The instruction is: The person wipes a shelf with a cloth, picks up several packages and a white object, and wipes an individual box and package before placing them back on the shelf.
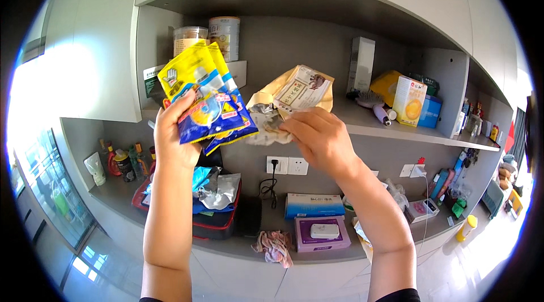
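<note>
My left hand (178, 132) is closed on several yellow and blue sachets (207, 95), fanned and held up in front of the upper shelf at the left. To their right, my right hand (320, 137) pinches the lower edge of a tan pouch (306, 88) with a pale printed label. Silvery and clear crumpled film (269, 120) shows at the pouch's left side, beside my right fingertips. The pouch is raised at the height of the upper shelf. Whether it rests against the shelf edge cannot be made out.
The upper shelf (357, 120) bears a tin (225, 35), a hairbrush (369, 99) and a yellow-white box (409, 101). Below stand a dark red-edged bin (218, 225) of packets, a purple box (322, 242), a blue box (314, 205) and a crumpled pink cloth (274, 246). A black plug (275, 163) sits in the wall socket.
</note>
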### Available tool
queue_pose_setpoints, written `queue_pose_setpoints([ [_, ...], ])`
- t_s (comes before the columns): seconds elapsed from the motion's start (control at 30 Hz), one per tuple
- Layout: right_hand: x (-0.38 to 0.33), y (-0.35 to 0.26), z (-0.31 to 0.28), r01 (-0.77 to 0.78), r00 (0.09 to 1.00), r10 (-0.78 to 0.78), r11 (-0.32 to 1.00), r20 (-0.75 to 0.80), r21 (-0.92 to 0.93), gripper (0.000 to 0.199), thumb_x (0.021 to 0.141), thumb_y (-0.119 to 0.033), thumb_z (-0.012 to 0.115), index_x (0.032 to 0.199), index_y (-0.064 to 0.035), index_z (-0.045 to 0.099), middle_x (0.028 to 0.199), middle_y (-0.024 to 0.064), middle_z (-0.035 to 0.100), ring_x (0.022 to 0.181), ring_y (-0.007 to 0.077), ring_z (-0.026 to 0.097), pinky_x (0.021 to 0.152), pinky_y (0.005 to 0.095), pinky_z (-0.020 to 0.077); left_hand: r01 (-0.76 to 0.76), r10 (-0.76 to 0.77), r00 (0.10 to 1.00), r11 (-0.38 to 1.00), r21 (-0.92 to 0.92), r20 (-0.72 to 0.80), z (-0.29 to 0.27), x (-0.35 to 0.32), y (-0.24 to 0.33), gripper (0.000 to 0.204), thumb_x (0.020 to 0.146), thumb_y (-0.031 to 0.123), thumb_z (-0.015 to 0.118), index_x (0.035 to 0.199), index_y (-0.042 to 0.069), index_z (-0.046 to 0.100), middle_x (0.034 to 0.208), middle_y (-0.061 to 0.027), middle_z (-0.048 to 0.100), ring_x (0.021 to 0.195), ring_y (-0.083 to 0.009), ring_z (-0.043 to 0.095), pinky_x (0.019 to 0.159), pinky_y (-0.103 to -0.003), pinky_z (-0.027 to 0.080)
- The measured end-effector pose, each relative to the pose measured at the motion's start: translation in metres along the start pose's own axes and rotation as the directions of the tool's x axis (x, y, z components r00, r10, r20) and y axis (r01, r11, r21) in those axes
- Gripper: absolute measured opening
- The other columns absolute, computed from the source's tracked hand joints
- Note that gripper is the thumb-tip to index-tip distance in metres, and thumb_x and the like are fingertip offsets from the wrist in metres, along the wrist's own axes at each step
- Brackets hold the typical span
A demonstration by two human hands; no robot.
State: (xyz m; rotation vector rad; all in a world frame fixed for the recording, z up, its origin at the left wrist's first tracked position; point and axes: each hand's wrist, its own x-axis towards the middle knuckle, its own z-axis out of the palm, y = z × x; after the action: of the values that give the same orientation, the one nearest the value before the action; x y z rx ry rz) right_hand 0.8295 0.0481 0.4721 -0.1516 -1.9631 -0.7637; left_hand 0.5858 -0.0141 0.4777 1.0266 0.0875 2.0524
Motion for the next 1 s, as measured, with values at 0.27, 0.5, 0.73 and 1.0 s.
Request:
queue_pose_setpoints([
  [0.27,-0.025,-0.043,0.000,0.188,0.967,-0.208,0.973,-0.148,-0.135,0.026,0.064,-0.010,0.068,0.088,-0.0083,0.059,0.089,0.0051,0.060,0.087,0.0219,0.061,0.086,0.0392,0.0507,0.045,-0.052,0.995,0.995,-0.087,-0.083,-0.034,-0.065,0.012,0.029,0.086,0.010,0.057,0.111,-0.005,0.055,0.101,-0.0185,0.066,0.087,-0.0293,0.068,0.077,-0.042,0.057],
  [0.5,-0.090,-0.115,-0.025,0.164,0.986,-0.163,0.986,-0.025,0.033,0.017,0.079,-0.015,0.066,0.094,-0.0107,0.058,0.094,0.0042,0.062,0.090,0.0209,0.061,0.094,0.0428,0.0477,0.288,-0.322,0.938,0.930,-0.227,-0.132,-0.086,-0.154,0.004,0.046,0.080,0.012,0.058,0.121,-0.008,0.051,0.105,-0.0225,0.066,0.089,-0.0363,0.067,0.080,-0.046,0.056],
  [0.73,-0.164,-0.147,0.022,0.022,0.993,-0.056,0.949,0.100,0.313,0.019,0.077,-0.015,0.066,0.094,-0.0126,0.058,0.093,0.0021,0.062,0.091,0.0189,0.061,0.096,0.0424,0.0456,0.371,-0.444,0.752,0.896,-0.244,-0.487,-0.131,-0.231,-0.027,0.038,0.082,0.013,0.059,0.114,-0.006,0.056,0.103,-0.0206,0.067,0.087,-0.0323,0.068,0.078,-0.042,0.057],
  [1.0,-0.179,-0.169,0.070,-0.081,0.991,0.035,0.926,0.130,0.368,0.021,0.070,-0.009,0.069,0.089,-0.0126,0.061,0.095,0.0034,0.063,0.093,0.0208,0.061,0.103,0.0436,0.0388,0.303,-0.311,0.758,0.946,-0.112,-0.574,-0.156,-0.236,-0.008,0.032,0.083,0.005,0.060,0.113,-0.005,0.054,0.102,-0.0188,0.066,0.087,-0.0301,0.068,0.078,-0.041,0.057],
])
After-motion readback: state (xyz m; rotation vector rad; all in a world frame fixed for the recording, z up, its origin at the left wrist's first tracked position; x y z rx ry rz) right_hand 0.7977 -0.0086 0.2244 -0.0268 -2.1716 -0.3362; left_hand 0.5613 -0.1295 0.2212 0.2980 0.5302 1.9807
